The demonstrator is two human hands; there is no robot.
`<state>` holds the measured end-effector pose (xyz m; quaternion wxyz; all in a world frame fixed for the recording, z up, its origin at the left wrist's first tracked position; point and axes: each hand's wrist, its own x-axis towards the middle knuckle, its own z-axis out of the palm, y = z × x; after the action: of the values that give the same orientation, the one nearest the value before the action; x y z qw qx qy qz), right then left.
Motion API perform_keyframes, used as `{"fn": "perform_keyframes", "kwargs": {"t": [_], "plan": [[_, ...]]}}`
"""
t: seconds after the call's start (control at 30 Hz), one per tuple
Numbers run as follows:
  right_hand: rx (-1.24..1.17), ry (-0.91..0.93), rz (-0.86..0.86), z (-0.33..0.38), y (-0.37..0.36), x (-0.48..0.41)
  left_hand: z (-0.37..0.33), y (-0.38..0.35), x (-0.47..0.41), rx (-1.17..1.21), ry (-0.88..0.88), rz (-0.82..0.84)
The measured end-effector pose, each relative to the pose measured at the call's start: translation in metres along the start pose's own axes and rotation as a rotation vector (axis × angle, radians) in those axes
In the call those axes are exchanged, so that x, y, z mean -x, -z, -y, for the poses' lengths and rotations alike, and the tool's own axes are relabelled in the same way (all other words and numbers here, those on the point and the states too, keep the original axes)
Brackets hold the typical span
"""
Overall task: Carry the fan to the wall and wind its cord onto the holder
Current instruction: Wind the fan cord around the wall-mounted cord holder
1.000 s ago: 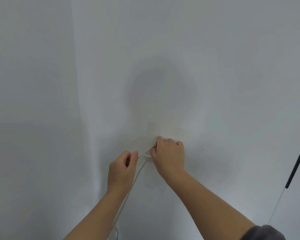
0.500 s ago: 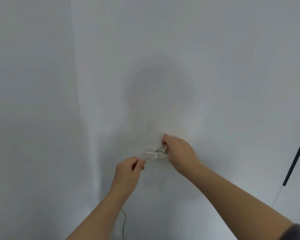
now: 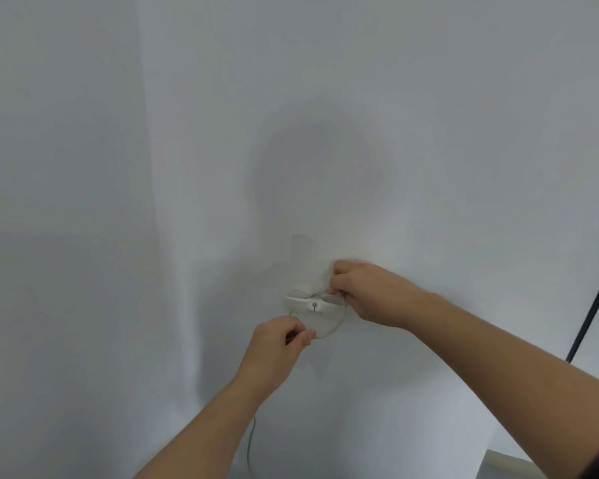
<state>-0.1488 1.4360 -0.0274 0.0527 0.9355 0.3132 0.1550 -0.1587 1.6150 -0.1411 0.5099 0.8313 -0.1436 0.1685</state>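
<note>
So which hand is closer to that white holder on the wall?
The right hand: it pinches the cord at the holder's right end. The left hand holds the cord lower down, just below the holder.

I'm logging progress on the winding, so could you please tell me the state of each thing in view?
holder: on the wall, one loop around it.
cord: curves under holder, pinched each side; rest hangs down.
left hand: pinches cord below holder.
right hand: pinches cord at holder's right end.
</note>
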Motion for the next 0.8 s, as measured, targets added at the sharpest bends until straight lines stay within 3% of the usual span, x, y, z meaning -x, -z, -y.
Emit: {"fn": "perform_keyframes", "kwargs": {"t": [0.2,0.43,0.63,0.8], "plan": [[0.039,0.036,0.123,0.000,0.011,-0.005,-0.005,-0.013,0.003,-0.040,-0.001,0.137],[0.136,0.109,0.130,-0.002,0.012,-0.007,-0.007,-0.024,0.004,-0.054,0.013,0.300],[0.196,0.157,0.124,0.000,0.013,-0.007,-0.006,-0.033,0.001,-0.106,0.039,0.311],[0.167,0.135,0.090,-0.001,0.010,-0.009,0.003,-0.030,-0.006,-0.228,0.099,0.214]]}}
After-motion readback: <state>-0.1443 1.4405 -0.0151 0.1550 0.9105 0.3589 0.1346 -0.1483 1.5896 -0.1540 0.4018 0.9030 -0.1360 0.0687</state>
